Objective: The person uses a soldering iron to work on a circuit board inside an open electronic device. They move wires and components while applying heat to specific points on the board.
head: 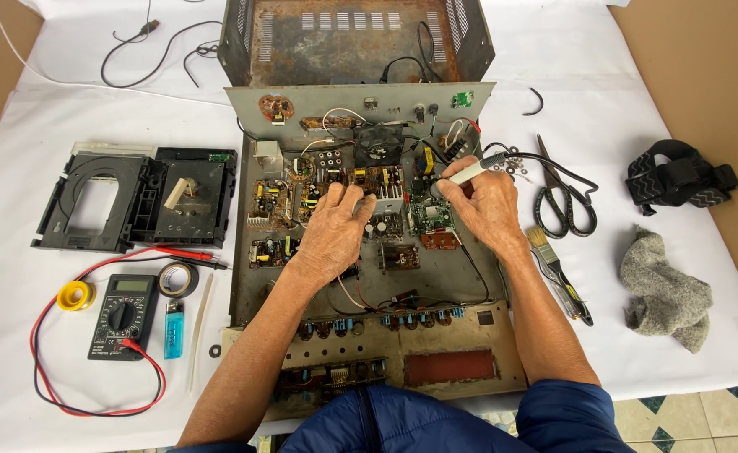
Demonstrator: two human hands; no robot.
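An opened metal chassis (pixel 252 289) lies flat before me, packed with circuit boards (pixel 281 201) and wires. My left hand (pixel 335 228) rests palm down on the central boards, fingertips touching a silver heat sink (pixel 388 191). My right hand (pixel 488 201) grips a white-handled soldering iron (pixel 475 171), its tip pointing down-left at a small green board (pixel 430 218). The iron's black cord (pixel 569 174) trails off to the right. What the tip touches is hidden by my fingers.
A rusty metal lid (pixel 352 40) stands behind the chassis. A black disc-drive mechanism (pixel 138 200), a multimeter (pixel 123 315) with red leads, tape roll (pixel 177 278), solder spool (pixel 75 295) and blue lighter (pixel 174 319) lie left. Scissors (pixel 563 201), brush (pixel 553 264), grey rag (pixel 664 289), headlamp strap (pixel 679 176) lie right.
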